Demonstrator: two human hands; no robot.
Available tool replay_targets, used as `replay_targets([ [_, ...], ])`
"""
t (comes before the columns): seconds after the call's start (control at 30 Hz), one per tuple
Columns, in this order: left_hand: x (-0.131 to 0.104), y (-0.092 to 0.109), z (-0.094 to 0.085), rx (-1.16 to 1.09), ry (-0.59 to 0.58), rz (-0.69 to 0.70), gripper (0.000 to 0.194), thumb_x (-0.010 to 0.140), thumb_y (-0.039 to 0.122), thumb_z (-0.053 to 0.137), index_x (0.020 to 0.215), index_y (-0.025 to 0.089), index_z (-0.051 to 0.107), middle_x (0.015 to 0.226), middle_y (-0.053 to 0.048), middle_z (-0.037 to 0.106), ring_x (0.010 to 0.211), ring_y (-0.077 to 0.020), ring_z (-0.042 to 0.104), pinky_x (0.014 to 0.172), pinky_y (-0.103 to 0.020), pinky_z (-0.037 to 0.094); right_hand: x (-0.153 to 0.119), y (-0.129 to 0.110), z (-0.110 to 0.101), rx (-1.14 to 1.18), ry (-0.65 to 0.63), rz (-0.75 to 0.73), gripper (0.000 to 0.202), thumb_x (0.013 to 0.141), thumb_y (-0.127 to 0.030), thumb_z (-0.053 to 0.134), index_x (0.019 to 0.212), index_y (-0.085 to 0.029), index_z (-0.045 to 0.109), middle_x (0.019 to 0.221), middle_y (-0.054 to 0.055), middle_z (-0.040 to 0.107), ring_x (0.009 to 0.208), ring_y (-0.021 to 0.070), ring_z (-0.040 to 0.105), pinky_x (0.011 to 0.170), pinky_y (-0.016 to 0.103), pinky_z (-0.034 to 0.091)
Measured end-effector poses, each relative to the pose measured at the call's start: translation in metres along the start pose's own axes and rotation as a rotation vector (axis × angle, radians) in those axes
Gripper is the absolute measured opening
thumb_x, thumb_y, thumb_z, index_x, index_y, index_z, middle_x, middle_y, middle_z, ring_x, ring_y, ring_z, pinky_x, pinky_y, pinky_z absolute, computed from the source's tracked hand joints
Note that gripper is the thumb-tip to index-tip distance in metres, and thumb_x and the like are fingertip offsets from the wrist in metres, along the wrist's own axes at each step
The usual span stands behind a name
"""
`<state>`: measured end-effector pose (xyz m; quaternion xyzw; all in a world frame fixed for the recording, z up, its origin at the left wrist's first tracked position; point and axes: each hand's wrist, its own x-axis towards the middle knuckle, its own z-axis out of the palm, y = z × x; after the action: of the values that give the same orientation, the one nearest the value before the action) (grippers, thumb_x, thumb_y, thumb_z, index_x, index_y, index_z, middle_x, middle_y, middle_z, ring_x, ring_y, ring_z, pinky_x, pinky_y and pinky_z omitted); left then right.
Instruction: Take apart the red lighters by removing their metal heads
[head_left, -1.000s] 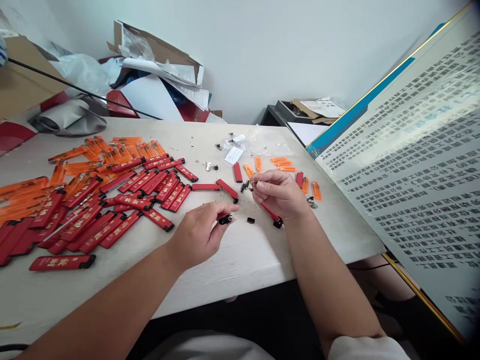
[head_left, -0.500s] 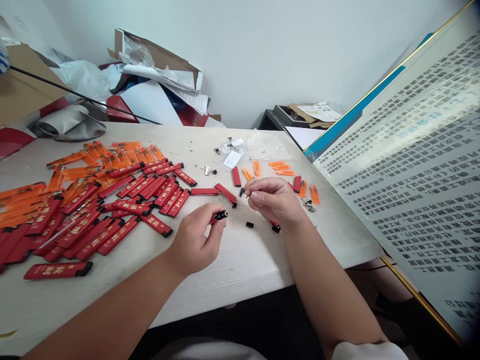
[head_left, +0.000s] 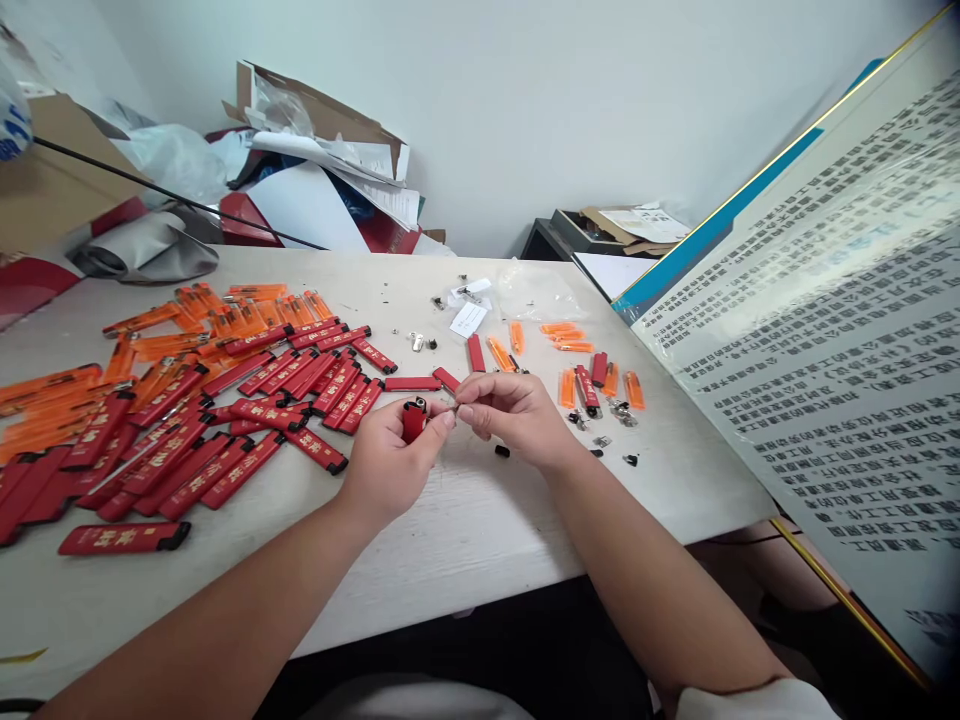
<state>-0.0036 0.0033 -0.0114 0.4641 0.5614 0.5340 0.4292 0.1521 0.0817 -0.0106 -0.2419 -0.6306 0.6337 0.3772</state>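
Note:
A red lighter [head_left: 414,424] with a black top end stands wrapped in my left hand [head_left: 386,465], tilted so that its top shows. My right hand [head_left: 517,418] is closed in a pinch, its fingertips meeting the left thumb tip beside the lighter. Something tiny sits between those fingertips; it is too small to name. On the table to the left lies a heap of red lighters [head_left: 180,450] with gold characters, and behind them orange lighters [head_left: 247,312]. Just below my right hand is a small black cap [head_left: 502,452].
Right of my hands lie orange lighter bodies [head_left: 568,388], a red lighter [head_left: 587,392] and small metal pieces [head_left: 622,412]. A clear plastic bag [head_left: 536,290] and a paper slip [head_left: 468,320] lie farther back. A large printed board [head_left: 810,330] leans along the right side.
My hands have come together, the right one moving left and down to meet the left. The lighter has turned more upright in my left hand.

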Motion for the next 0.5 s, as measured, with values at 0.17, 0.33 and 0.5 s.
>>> replay_targets([
  [0.17,0.0002,-0.003,0.0003,-0.195,-0.058,-0.004,0.016,0.08,0.033,0.068,0.079,0.017,0.065,0.049,0.005,0.047,0.048,-0.0086,0.041,0.048,-0.024,0.034,-0.0006,-0.0003,-0.0029,0.053,-0.065,0.042,0.018,0.076,-0.029,0.077,0.084,-0.016,0.068,0.064,-0.003,0.059,0.048,0.0056,0.048,0.045,0.02,0.04],
  [0.33,0.0028,0.0015,0.0021,-0.483,-0.103,-0.106,0.017,0.072,0.028,0.075,0.076,0.015,0.065,0.053,0.005,0.05,0.045,-0.0057,0.039,0.051,-0.025,0.035,-0.0003,-0.0003,-0.0015,0.012,-0.091,-0.049,0.013,0.079,-0.027,0.073,0.082,-0.017,0.067,0.073,0.0,0.061,0.051,0.0054,0.047,0.046,0.021,0.04],
  [0.5,0.0035,-0.001,-0.0004,-0.451,-0.036,-0.064,0.016,0.071,0.027,0.076,0.077,0.015,0.067,0.054,0.004,0.051,0.049,-0.0069,0.041,0.052,-0.025,0.036,-0.0007,0.0,0.0027,-0.123,-0.073,-0.127,0.011,0.081,-0.027,0.071,0.082,-0.017,0.067,0.079,0.002,0.062,0.059,0.0074,0.05,0.049,0.021,0.041],
])
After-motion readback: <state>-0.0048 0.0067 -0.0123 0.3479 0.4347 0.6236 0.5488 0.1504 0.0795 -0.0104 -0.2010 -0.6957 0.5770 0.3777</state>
